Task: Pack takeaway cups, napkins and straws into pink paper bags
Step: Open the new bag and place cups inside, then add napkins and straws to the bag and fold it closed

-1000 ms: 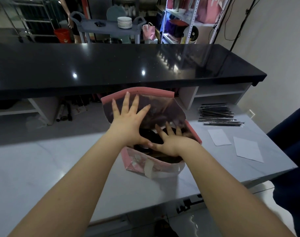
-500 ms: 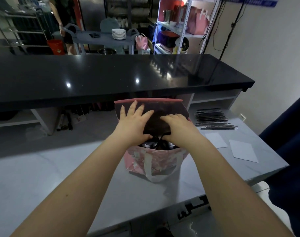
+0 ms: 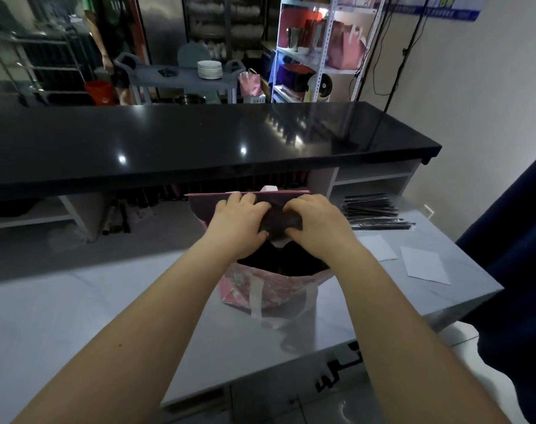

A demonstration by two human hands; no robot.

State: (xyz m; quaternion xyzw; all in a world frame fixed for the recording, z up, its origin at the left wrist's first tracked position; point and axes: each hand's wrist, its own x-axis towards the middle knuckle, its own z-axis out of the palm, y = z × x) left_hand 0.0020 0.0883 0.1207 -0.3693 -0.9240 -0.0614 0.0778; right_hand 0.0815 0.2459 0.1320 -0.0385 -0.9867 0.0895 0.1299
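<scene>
A pink paper bag with white handles stands on the pale grey table in front of me. Both hands press on its far top flap, which is dark on the inside with a pink edge. My left hand lies on the flap's left part, fingers curled over the rim. My right hand grips the flap's right part. Dark cup lids show inside the bag below my hands. Black wrapped straws lie in a pile to the right, and two white napkins lie nearer.
A long black counter runs across behind the table, with shelves under it. Beyond it stand a grey cart with stacked plates, a metal rack with pink bags and a person. Dark blue fabric hangs at right.
Both hands rose from inside the bag's mouth onto its far flap and closed on it. The flap has been folded down flatter toward me, and the camera view tilted up.
</scene>
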